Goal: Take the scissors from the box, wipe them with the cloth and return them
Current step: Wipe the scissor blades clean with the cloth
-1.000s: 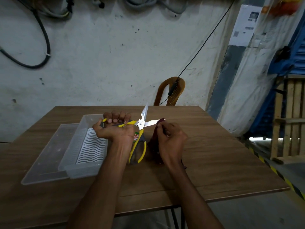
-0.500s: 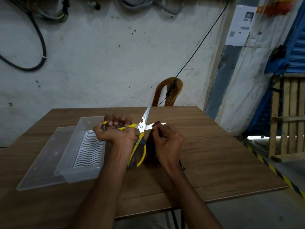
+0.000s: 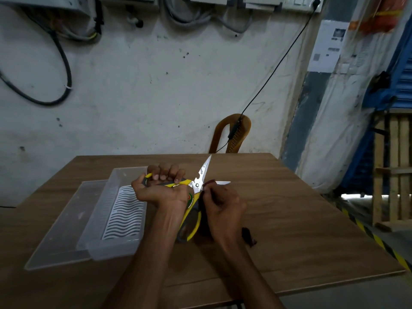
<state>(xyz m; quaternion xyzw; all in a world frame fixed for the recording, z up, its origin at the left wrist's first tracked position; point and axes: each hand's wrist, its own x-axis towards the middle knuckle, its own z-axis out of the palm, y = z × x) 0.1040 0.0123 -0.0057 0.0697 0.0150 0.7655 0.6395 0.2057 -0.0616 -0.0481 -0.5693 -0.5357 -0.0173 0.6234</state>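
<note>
My left hand grips one yellow handle of the scissors, whose blades are spread apart, one pointing up and away, the other pointing right. My right hand pinches a dark red cloth against the right-pointing blade close to the pivot. The other yellow handle hangs down between my wrists. A corner of the cloth sticks out under my right wrist. The clear plastic box with a wavy white insert sits to the left on the wooden table.
The box's clear lid lies flat beside the box on its left. A brown plastic chair stands behind the table's far edge with a black cable hanging over it. Wooden pallets are at the right.
My right hand has slid the cloth along the right-pointing blade towards the pivot, so more bare blade tip shows. My left hand keeps its grip on the handle.
</note>
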